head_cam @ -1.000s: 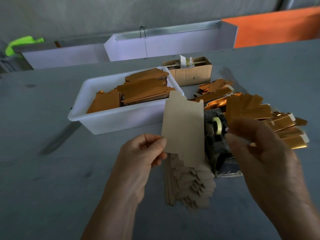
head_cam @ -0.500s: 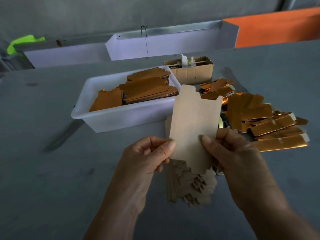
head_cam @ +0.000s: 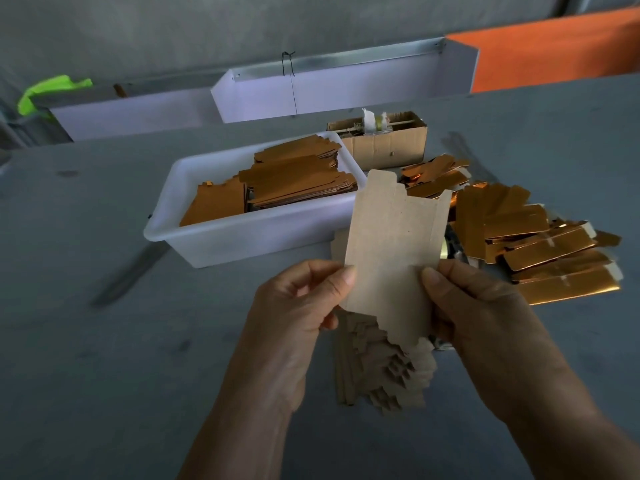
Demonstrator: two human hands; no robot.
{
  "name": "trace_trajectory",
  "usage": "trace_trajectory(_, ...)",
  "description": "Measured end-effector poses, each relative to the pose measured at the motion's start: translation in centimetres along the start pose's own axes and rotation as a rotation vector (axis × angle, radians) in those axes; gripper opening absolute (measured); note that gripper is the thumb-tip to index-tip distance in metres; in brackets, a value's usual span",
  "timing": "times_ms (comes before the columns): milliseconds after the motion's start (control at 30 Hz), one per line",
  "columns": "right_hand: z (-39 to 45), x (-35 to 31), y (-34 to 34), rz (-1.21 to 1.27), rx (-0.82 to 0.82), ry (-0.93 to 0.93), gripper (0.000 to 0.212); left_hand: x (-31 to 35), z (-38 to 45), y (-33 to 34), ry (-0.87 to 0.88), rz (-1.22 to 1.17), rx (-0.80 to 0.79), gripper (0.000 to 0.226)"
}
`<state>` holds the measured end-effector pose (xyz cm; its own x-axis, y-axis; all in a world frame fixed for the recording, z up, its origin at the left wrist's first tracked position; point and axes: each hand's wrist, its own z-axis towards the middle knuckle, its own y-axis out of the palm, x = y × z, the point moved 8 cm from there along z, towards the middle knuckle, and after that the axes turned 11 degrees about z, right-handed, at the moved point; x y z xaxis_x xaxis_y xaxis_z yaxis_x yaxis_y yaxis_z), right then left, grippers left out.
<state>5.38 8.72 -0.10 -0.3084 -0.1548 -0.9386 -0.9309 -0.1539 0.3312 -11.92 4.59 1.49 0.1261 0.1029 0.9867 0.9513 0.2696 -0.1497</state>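
Two hands hold one brown card up off the table.

The left hand (head_cam: 298, 306) pinches the left edge of the brown card (head_cam: 391, 244), thumb in front. The right hand (head_cam: 485, 313) pinches the right edge the same way. The card hangs between the two thumbs, just above the pile (head_cam: 381, 375) of the same cards on the table (head_cam: 104, 341). Past the fingertips sits a white tub (head_cam: 242, 244), and to their right lie shiny gold boxes (head_cam: 547, 251). Something dark hides behind the card, maybe a tape tool. If a thumb squeezes too hard, the thin card could bend in the wrong spot. If a pinch slips, it could drop and mess up the pile.
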Motion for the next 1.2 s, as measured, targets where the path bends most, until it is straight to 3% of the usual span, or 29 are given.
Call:
trace_trajectory(267, -0.4, 0.4, 0.3, -0.040, -0.047, 0.016, 0.019, 0.4, 0.1, 0.7, 0.022, 0.141, -0.029, 0.030)
trace_trajectory(400, -0.4, 0.3, 0.3, -0.038, -0.052, 0.002, 0.018, 0.4, -0.3, 0.4, 0.037, 0.185, 0.070, 0.016)
trace_trajectory(467, -0.5, 0.4, 0.5, -0.012, -0.064, 0.008, 0.020, 0.9, -0.4, 0.7, 0.085, 0.180, 0.100, 0.023)
trace_trajectory(600, -0.8, 0.9, 0.7, 0.020, -0.039, 0.037, 0.015, 0.7, -0.6, 1.7, 0.109, 0.143, 0.024, 0.014)
trace_trajectory(667, -1.1, -0.4, 0.1, -0.189, 0.059, -0.098, 0.019, 0.5, -0.4, 1.4, 0.094, 0.171, 0.001, 0.019)
trace_trajectory(767, -2.9, -5.9, 1.2, -0.788, 0.199, -0.616, 0.066, 1.3, 0.0, 0.8, 0.160, 0.342, -0.046, 0.020)
trace_trajectory(833, -3.6, -7.8, 3.8, -1.073, 0.087, -0.901, 0.060, 2.2, 0.2, 0.7, 0.220, 0.461, -0.109, 0.019)
trace_trajectory(900, -3.3, -7.7, 5.8, -1.251, -0.054, -0.975, 0.037, 2.9, 0.2, 1.1, 0.237, 0.487, -0.183, 0.017)
trace_trajectory(1000, -2.1, -7.6, 6.4, -1.177, -0.191, -0.854, 0.022, 3.7, 0.5, 0.3, 0.274, 0.490, -0.106, 0.023)
trace_trajectory(1067, -1.2, -7.7, 5.4, -0.975, -0.165, -0.654, 0.016, 3.2, 0.6, -1.0, 0.239, 0.419, -0.011, 0.029)
trace_trajectory(1200, 0.3, -5.1, 2.1, -0.593, -0.016, -0.314, 0.006, 0.2, -0.1, -0.2, 0.018, -0.264, -0.050, 0.041)
